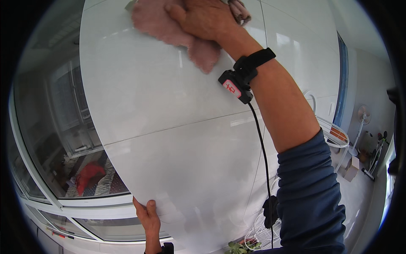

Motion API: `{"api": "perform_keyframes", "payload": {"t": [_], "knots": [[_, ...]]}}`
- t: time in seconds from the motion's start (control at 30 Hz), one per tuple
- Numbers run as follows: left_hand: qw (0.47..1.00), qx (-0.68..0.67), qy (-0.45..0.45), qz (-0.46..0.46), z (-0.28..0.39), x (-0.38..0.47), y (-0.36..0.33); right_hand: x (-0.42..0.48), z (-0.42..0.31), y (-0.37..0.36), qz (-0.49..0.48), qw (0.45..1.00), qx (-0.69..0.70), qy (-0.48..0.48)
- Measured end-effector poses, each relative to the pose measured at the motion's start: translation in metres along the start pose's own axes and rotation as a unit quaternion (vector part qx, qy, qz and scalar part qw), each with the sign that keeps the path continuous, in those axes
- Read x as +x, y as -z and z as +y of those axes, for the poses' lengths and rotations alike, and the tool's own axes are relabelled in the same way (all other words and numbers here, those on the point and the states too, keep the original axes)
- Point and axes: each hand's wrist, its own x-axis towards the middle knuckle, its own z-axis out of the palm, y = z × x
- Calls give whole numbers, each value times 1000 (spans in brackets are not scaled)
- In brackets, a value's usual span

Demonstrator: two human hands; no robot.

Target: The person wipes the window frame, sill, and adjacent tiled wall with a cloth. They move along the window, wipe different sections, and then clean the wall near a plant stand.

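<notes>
At the top of the view my right hand (206, 17) lies on a fuzzy pink cloth (177, 31), pressing it against a glossy white tiled wall (177, 92). Part of the cloth hangs below the palm; a folded bit shows beyond the wrist. The wrist wears a black strap with a small cabled device (236, 85). Lower down, my left hand (148, 214) rests on the wall's left edge beside a white window frame, its thumb on the tile face and no cloth in it.
Left of the wall are framed glass panes (63, 127) with a patterned bed and red cloth behind. At lower right stand a white wire rack (263, 231) and green plants (238, 247). Farther right are a white metal stand (336, 139), a standing fan (363, 117) and a cardboard box (351, 169).
</notes>
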Motion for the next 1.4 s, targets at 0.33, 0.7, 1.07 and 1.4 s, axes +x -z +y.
{"api": "perform_keyframes", "payload": {"t": [0.33,0.7,1.07,1.4], "knots": [[1000,10,-3,11,-4,-4,-5,-107,307,114,79,926,-260,-263],[1000,-28,-4,-13,-8,-2,-2,-243,303,114,92,857,-228,-453],[989,-55,-79,-115,-14,9,11,-194,-34,-20,27,958,-264,-106],[984,37,-111,-134,-20,13,24,-209,-257,-102,-17,999,-31,-35]]}}
